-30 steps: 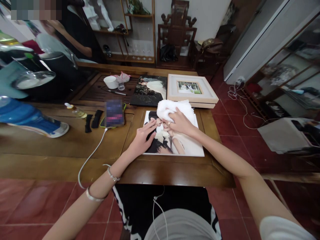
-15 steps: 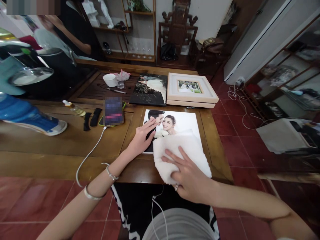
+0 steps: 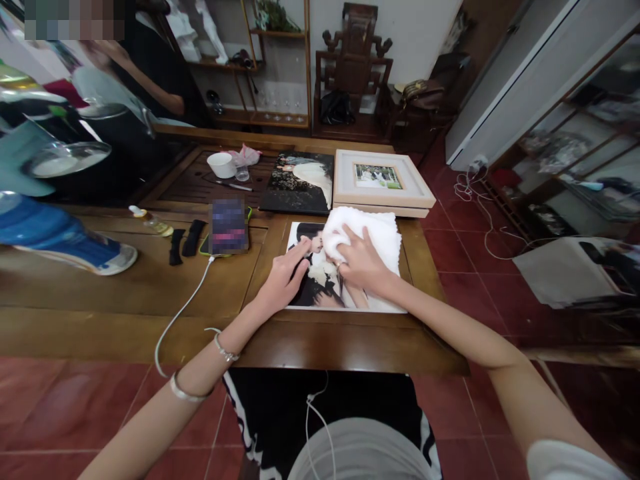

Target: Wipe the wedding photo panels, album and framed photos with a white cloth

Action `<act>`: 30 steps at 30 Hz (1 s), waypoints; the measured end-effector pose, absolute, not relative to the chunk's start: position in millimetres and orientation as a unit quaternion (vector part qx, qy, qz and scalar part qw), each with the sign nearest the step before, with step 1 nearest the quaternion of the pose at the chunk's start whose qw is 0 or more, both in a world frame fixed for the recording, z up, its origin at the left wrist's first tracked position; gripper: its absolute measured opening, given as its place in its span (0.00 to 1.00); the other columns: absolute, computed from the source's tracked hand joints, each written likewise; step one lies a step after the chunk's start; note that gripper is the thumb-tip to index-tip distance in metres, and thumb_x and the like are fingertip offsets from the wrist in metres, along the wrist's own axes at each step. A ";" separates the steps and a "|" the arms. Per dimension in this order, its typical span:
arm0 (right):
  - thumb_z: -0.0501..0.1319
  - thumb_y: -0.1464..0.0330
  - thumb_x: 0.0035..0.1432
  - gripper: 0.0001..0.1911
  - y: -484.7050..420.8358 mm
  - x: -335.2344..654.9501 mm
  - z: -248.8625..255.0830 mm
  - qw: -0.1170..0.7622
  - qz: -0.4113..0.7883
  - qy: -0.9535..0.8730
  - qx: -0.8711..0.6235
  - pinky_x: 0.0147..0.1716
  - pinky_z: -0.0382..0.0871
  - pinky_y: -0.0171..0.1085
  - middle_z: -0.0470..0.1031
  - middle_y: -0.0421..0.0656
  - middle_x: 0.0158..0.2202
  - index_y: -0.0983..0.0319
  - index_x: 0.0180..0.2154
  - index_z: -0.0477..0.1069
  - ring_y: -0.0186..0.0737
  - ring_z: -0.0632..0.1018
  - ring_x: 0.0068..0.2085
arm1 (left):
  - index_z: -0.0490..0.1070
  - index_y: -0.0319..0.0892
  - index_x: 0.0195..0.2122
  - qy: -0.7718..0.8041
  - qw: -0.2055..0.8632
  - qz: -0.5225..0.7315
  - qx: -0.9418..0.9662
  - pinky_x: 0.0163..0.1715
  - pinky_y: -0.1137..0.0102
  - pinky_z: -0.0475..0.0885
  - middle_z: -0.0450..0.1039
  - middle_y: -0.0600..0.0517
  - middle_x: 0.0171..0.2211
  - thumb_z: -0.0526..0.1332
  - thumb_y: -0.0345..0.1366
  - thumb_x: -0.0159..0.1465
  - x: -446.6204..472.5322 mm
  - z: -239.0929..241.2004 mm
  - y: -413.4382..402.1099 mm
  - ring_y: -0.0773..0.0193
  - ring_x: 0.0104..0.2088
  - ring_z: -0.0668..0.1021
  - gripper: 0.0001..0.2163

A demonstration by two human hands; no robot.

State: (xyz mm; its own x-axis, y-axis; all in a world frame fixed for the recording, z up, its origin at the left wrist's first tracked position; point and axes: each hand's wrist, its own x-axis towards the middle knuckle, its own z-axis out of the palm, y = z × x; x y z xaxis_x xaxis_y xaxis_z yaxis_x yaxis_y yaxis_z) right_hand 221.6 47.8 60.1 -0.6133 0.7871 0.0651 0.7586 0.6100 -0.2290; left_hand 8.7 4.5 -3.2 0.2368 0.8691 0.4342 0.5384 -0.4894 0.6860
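A photo print of a couple (image 3: pixel 320 283) lies flat on the wooden table (image 3: pixel 305 340) in front of me. My left hand (image 3: pixel 286 275) rests on its left side, fingers stretched out and holding nothing. A white towel (image 3: pixel 385 230) covers the upper right of the print and hides part of the picture. My right hand (image 3: pixel 363 260) presses on the towel, some fingers spread and others bunching its cloth.
Behind the print are a dark photo panel (image 3: pixel 303 183) and a pale framed photo (image 3: pixel 417 183). A charging phone (image 3: pixel 229 227), black strips (image 3: pixel 193 238), a small bottle (image 3: pixel 155 223) and a white cup (image 3: pixel 221 165) are leftward. A person (image 3: pixel 150 73) is at the far left.
My right hand has pushed the towel away from me, from the print's lower right to its upper right. The lower part of the picture now shows. My left hand stays in place.
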 end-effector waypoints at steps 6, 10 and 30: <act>0.61 0.73 0.55 0.10 3.5 203.7 64.2 0.010 0.133 -0.965 -0.226 0.66 0.40 0.70 0.62 0.55 0.67 0.64 0.39 0.79 0.61 0.52 0.72 | 0.55 0.41 0.70 0.442 0.210 0.485 0.725 0.68 0.57 0.56 0.58 0.43 0.69 0.42 0.47 0.75 6.3 3.8 -4.2 0.54 0.69 0.62 0.26; 0.62 0.73 0.53 0.07 -22.6 222.5 74.1 -0.017 0.177 -0.975 -0.130 0.69 0.40 0.65 0.64 0.50 0.67 0.62 0.34 0.79 0.55 0.52 0.72 | 0.59 0.40 0.69 0.445 0.206 0.475 0.731 0.67 0.56 0.58 0.61 0.43 0.67 0.41 0.49 0.75 6.7 4.7 -3.8 0.54 0.68 0.64 0.27; 0.56 0.61 0.68 0.19 76.4 190.6 75.3 0.180 0.245 -0.872 -0.383 0.58 0.63 0.47 0.76 0.40 0.26 0.60 0.24 0.66 0.42 0.78 0.37 | 0.73 0.43 0.58 0.477 0.168 0.374 0.777 0.62 0.46 0.64 0.70 0.42 0.61 0.54 0.38 0.71 10.1 -7.5 4.7 0.48 0.64 0.69 0.17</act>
